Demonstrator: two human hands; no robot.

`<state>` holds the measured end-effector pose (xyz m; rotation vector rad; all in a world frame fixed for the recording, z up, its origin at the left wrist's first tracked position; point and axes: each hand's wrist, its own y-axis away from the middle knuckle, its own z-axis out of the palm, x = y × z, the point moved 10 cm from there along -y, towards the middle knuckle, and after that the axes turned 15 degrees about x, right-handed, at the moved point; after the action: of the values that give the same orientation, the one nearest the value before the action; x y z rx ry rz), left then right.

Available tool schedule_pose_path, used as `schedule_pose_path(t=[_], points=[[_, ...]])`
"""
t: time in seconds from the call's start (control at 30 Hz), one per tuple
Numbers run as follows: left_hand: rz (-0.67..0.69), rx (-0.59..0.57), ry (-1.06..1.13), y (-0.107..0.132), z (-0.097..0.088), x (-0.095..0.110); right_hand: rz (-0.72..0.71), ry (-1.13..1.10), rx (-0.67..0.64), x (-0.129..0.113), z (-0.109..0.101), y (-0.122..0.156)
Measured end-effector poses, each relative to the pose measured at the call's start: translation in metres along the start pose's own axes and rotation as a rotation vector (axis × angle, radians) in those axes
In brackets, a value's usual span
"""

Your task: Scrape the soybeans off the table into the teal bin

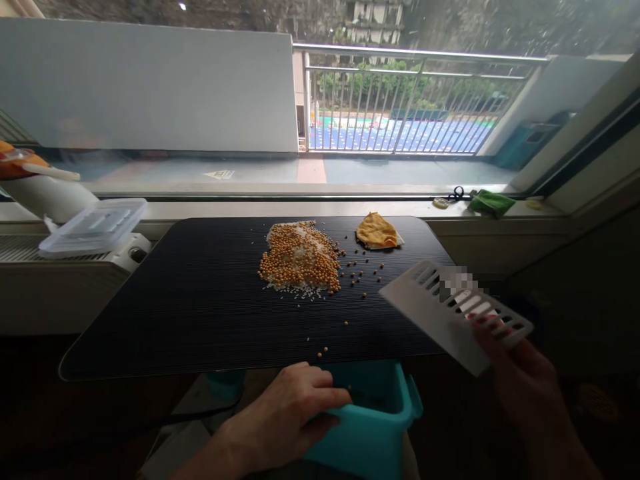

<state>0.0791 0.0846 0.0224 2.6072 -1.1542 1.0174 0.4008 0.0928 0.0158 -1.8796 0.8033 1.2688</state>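
Our left hand [300, 400] grasped the teal bin [367, 419] by its rim, below the tabletop's [175, 300] near edge; our right hand [527, 367] clasped a slotted scraper [433, 313] by the right edge. The bean-and-rice heap [300, 257] lay toward the far edge, so much seemed left; the bin's dim inside hid whatever was done.

Beans [303, 257] on table [175, 300]; scraper [427, 308] aloft

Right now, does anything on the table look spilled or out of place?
Yes: two beans lie by the near edge of the table, and more are scattered right of the pile. They look strayed, since most beans sit heaped together. White grains fringe the pile's near side.
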Motion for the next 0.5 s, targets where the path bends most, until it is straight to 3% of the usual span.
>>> schedule_pose_path(t=[0.03,0.13,0.33,0.5], points=[[0.005,-0.001,0.0,-0.002,0.002,0.001,0.028,-0.031,0.113,0.002,-0.003,-0.01],[0.023,-0.004,-0.018,-0.009,0.006,0.004,-0.098,0.098,0.196,-0.013,0.013,-0.021],[0.032,-0.013,-0.023,-0.016,0.009,0.006,-0.533,0.369,0.07,-0.053,0.065,0.015],[0.044,0.008,-0.011,-0.015,0.009,0.004,-0.667,0.395,0.031,-0.071,0.086,0.037]])
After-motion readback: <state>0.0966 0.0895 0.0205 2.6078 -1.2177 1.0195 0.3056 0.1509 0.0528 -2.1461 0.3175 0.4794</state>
